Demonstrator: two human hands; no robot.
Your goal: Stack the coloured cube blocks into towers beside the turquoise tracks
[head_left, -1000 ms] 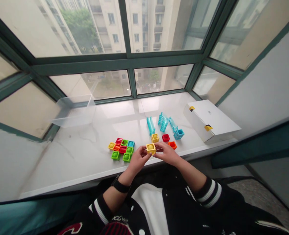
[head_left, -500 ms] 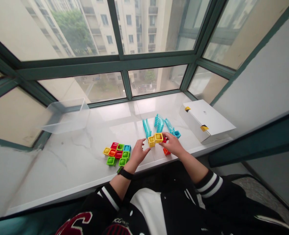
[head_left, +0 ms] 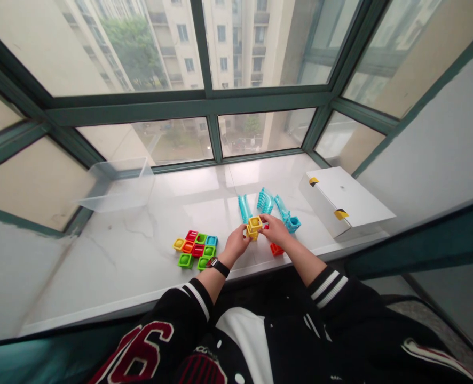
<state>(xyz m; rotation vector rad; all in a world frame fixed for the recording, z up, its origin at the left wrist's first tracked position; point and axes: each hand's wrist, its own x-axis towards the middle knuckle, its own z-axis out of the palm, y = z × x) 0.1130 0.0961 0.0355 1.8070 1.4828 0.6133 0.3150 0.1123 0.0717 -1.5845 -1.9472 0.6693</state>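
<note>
A clear tub point(head_left: 116, 186) is sitting at the far left of the white marble sill point(head_left: 100, 288), against the window. To its right, colored blocks point(head_left: 196, 248) are lying packed together in red, green, orange, yellow and blue. Next, the person's left hand point(head_left: 235, 246), wearing a black watch point(head_left: 219, 266), is reaching over the sill, its fingers point(head_left: 245, 235) clenching the yellow blocks point(head_left: 254, 226), a stacked pair between the hands, on or just above the sill; I cannot tell which. The right hand point(head_left: 275, 230) is grasping the same pair from the other side. Beside it, a red block point(head_left: 266, 226) is showing partly, and an orange block point(head_left: 277, 249) is lying nearer. Teal chutes point(head_left: 265, 200) are lying on the far side, and a white box point(head_left: 340, 202) is resting at the far right.
</note>
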